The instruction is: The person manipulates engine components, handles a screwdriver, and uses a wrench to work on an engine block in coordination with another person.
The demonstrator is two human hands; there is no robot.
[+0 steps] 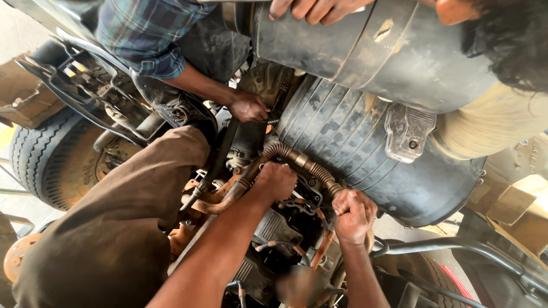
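**A:** What is closest to the camera?

**B:** The wearer's two bare forearms reach away from the camera into a grimy engine bay. The left hand point(276, 181) is clenched around a ribbed, rust-coloured flexible metal hose point(285, 153), near where it arches upward. The right hand point(353, 215) is closed in a tight fist on the same hose lower down, where it runs down and to the right. The wearer's knee, in brown trousers point(123, 217), fills the lower left.

**A:** Where does the hose sit?

**B:** It curves over the engine parts in the middle of the view, lying against the front of a large, black, ribbed drum-shaped housing point(365, 142). Orange-brown pipes point(208, 202) and dark fittings lie just below and left of the hands.

**A:** And beyond that?

**B:** A second person, in a blue plaid sleeve point(151, 31), reaches in from the upper left. That person's hand point(246, 106) is curled around something dark beside the housing; what it is cannot be made out. Another hand point(317, 8) rests its fingers over the top edge of a wide grey cylinder point(365, 45) above the housing. A metal latch point(406, 132) sits on the housing's right side.

**A:** Anything at the edges?

**B:** A treaded tyre point(43, 154) at far left.
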